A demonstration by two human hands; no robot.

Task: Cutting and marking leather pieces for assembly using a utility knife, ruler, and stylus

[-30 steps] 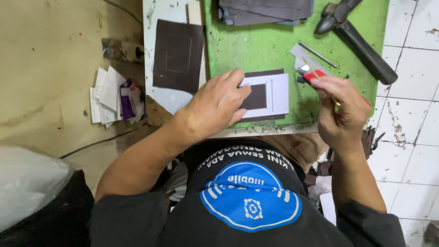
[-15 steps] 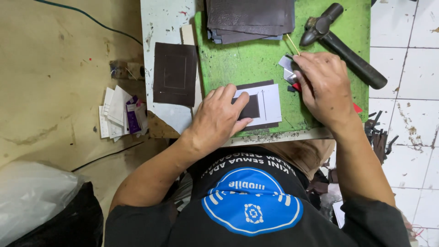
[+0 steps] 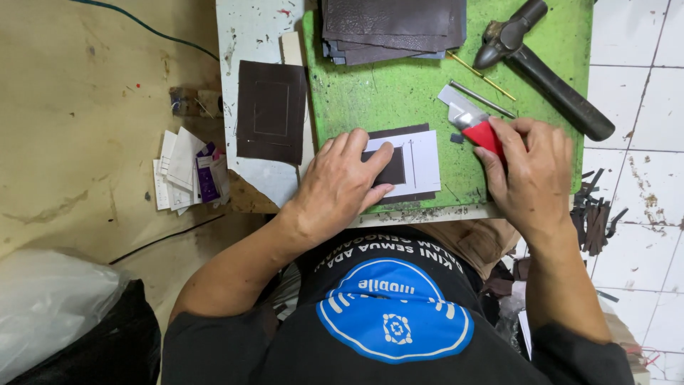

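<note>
1. The white card template (image 3: 417,162) lies flat on a dark brown leather piece (image 3: 399,132), near the 6 o'clock edge of the green cutting mat (image 3: 399,93)
2. Handling judgement: the template looks thin, light and fairly stiff; the leather under it looks soft and flexible. Both would likely slide on the mat unless pressed from above, so flat pressure suits them better than a pinch at an edge
3. The left hand (image 3: 338,189) lies palm down, fingers spread and extended, pressing the 9 o'clock half of the template and its rectangular window
4. The right hand (image 3: 531,175) is closed around a red-handled utility knife (image 3: 474,122), fingers wrapped on the handle. The blade points toward 10 o'clock, just beside the template's 3 o'clock edge; contact with the mat cannot be told
5. At 12 o'clock on the mat: a stack of dark leather sheets (image 3: 392,25). At 1 o'clock: a black hammer (image 3: 545,64) and a thin metal rod (image 3: 481,98)
6. At 9 o'clock of the mat lies a separate scored leather panel (image 3: 271,110)
</note>
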